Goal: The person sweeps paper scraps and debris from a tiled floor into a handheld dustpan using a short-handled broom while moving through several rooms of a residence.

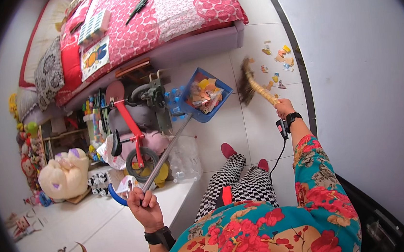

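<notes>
My left hand (146,206) grips the metal pole (168,153) of a long-handled blue dustpan (206,117), close to its curved blue hook end. Scraps of paper and wrappers (206,93) fill the pan, which rests near the floor beyond my feet. In my right hand (285,107) is the yellow bound handle of a short whisk broom (262,90); its dark bristles touch or hover just over the floor tiles, I cannot tell which. Loose paper scraps (283,58) lie scattered beyond the broom, between it and the wall.
A bed (162,20) with pink-and-white bedding stands ahead. Beside the dustpan are plastic bottles (175,101), a red child's balance bike (128,120) and a clear plastic bag (186,158). A plush toy (64,177) sits to the left. The wall (358,85) runs along the right.
</notes>
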`<state>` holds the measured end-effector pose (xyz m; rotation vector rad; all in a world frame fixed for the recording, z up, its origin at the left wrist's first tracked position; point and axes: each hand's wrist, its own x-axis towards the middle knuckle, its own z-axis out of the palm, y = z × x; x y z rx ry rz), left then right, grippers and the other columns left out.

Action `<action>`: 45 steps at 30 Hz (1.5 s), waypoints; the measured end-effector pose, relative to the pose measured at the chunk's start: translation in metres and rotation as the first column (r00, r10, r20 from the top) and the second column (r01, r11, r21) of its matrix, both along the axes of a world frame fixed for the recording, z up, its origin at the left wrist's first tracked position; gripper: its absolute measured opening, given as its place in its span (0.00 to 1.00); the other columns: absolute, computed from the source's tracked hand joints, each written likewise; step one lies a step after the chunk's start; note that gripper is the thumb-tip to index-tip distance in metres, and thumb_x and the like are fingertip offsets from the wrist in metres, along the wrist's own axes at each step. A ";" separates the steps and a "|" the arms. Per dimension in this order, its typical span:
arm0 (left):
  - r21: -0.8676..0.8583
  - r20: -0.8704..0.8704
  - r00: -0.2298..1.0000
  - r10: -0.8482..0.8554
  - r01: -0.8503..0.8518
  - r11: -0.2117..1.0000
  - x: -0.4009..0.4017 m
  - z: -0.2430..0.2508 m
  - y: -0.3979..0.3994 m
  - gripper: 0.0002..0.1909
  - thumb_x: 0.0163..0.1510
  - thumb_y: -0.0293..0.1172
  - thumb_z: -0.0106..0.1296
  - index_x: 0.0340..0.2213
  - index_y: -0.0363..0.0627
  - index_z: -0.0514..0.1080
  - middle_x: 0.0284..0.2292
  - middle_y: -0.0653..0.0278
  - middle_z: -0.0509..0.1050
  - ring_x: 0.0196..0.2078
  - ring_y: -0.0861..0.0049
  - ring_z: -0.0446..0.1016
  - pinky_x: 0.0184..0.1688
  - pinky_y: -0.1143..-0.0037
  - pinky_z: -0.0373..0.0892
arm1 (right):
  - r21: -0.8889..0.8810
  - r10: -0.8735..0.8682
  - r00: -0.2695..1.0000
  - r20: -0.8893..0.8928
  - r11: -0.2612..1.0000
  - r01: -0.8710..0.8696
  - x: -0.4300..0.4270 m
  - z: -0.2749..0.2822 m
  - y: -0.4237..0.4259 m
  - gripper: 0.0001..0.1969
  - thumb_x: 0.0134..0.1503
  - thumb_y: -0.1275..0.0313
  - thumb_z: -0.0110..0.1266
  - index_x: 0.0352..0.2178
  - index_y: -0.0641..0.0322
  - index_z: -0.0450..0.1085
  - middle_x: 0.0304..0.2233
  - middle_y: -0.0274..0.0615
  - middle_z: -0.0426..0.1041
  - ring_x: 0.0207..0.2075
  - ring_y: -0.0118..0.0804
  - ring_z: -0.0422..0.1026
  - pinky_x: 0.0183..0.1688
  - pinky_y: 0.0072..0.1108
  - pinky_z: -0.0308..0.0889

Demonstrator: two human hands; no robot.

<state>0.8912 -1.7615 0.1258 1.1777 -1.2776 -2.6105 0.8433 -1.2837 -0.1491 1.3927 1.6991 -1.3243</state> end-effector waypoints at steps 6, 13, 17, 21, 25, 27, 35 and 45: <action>0.075 -0.024 0.990 -0.137 0.139 0.987 -0.045 -0.029 0.012 0.13 0.55 0.36 0.38 0.20 0.46 0.56 0.19 0.74 0.53 0.16 0.90 0.50 0.16 0.87 0.51 | -0.108 -0.407 0.907 -0.104 0.911 0.397 0.095 0.042 0.008 0.18 0.51 0.72 0.45 0.45 0.48 0.58 0.12 0.32 0.59 0.08 0.22 0.55 0.07 0.14 0.47; 0.106 -0.047 0.946 -0.321 0.325 0.940 -0.115 -0.044 0.063 0.13 0.55 0.37 0.39 0.20 0.46 0.57 0.18 0.74 0.53 0.16 0.90 0.49 0.16 0.87 0.50 | -0.196 -0.664 0.730 0.163 0.703 0.684 0.269 0.120 0.005 0.07 0.53 0.65 0.47 0.31 0.50 0.59 0.16 0.33 0.61 0.09 0.21 0.55 0.08 0.12 0.50; 0.130 -0.068 0.906 -0.418 0.423 0.897 -0.162 -0.052 0.110 0.13 0.55 0.37 0.39 0.20 0.46 0.57 0.18 0.74 0.53 0.16 0.91 0.49 0.16 0.87 0.50 | -0.171 -0.816 0.489 0.307 0.459 0.872 0.325 0.078 0.018 0.07 0.52 0.67 0.46 0.27 0.55 0.57 0.13 0.32 0.58 0.09 0.24 0.54 0.09 0.14 0.51; 0.126 -0.071 0.866 -0.496 0.501 0.856 -0.207 -0.050 0.162 0.13 0.55 0.37 0.40 0.20 0.46 0.57 0.18 0.74 0.53 0.16 0.91 0.50 0.16 0.87 0.50 | -0.229 -0.839 0.512 0.184 0.470 0.852 0.288 0.026 0.052 0.11 0.50 0.69 0.42 0.16 0.59 0.55 0.10 0.33 0.57 0.08 0.25 0.55 0.10 0.15 0.51; 0.095 -0.079 0.845 -0.529 0.535 0.839 -0.250 -0.042 0.211 0.13 0.54 0.36 0.40 0.19 0.46 0.57 0.18 0.74 0.53 0.16 0.91 0.50 0.16 0.87 0.49 | -0.348 -0.884 0.397 0.248 0.301 0.888 0.168 0.012 0.100 0.08 0.50 0.70 0.45 0.21 0.57 0.55 0.10 0.33 0.56 0.08 0.24 0.53 0.08 0.15 0.49; 0.136 -0.092 0.838 -0.538 0.546 0.827 -0.271 -0.036 0.233 0.13 0.55 0.36 0.40 0.19 0.47 0.57 0.19 0.74 0.53 0.16 0.91 0.50 0.16 0.86 0.49 | -0.323 -0.900 0.400 0.174 0.331 0.886 0.120 0.016 0.121 0.07 0.49 0.73 0.46 0.22 0.57 0.55 0.13 0.34 0.58 0.09 0.23 0.54 0.08 0.14 0.50; 0.126 -0.166 0.828 -0.535 0.556 0.822 -0.336 -0.017 0.289 0.13 0.55 0.36 0.40 0.20 0.45 0.56 0.19 0.74 0.52 0.17 0.91 0.50 0.18 0.87 0.50 | -0.223 -0.631 0.772 0.080 0.743 0.631 0.102 0.092 0.139 0.13 0.50 0.71 0.45 0.39 0.54 0.61 0.16 0.32 0.60 0.11 0.21 0.56 0.09 0.13 0.50; 0.192 -0.241 0.796 -0.556 0.601 0.776 -0.424 -0.037 0.310 0.12 0.54 0.33 0.42 0.20 0.46 0.56 0.19 0.73 0.52 0.17 0.91 0.51 0.18 0.86 0.50 | -0.222 -0.818 0.319 0.478 0.239 0.945 0.095 0.056 0.134 0.10 0.52 0.70 0.41 0.19 0.59 0.54 0.10 0.34 0.56 0.08 0.24 0.53 0.07 0.15 0.48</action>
